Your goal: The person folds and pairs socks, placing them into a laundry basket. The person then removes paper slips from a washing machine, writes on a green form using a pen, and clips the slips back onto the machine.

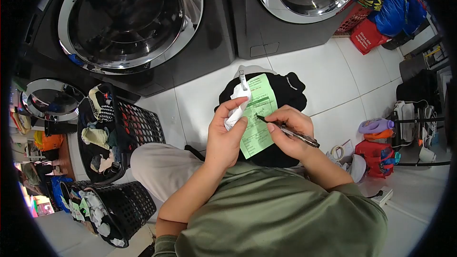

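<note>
A green printed slip (259, 133) with handwriting lies over black clothes (291, 88) at the centre. My left hand (227, 135) pinches a white paper (233, 115) between thumb and fingers, at the slip's left edge. A silver clip (243, 80) sits at the top of the white paper. My right hand (293, 131) is closed around a dark pen (302, 136), its tip on the slip or just above it.
Two dark front-loading machines (214, 33) stand ahead. Black laundry baskets (147, 123) with clothes are on the left. Red and blue bags (366, 35) are at the upper right; a purple bottle (376, 125) and a red bag (373, 158) are on the right.
</note>
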A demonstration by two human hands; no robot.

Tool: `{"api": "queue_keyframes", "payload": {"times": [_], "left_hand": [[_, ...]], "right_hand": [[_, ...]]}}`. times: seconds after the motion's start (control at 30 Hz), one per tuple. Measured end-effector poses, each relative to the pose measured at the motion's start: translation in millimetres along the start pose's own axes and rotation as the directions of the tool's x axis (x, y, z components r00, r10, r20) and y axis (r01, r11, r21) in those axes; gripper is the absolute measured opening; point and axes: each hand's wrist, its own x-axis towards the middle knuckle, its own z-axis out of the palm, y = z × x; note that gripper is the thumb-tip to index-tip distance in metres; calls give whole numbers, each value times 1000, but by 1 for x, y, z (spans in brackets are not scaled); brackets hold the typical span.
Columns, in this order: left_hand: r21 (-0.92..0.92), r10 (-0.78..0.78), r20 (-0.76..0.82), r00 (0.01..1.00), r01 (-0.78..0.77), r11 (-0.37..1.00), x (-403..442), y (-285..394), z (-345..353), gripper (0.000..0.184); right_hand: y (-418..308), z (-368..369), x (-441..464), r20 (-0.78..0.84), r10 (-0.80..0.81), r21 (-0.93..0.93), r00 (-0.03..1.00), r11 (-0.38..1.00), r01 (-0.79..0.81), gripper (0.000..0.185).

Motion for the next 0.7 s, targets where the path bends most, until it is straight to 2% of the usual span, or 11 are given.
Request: {"api": "queue_keyframes", "payload": {"times": [0.7], "left_hand": [[-6, -13, -9, 1000, 13, 1000, 0, 0, 1, 36]], "right_hand": [[14, -1, -7, -49, 3, 80, 999, 997, 1, 8]]}}
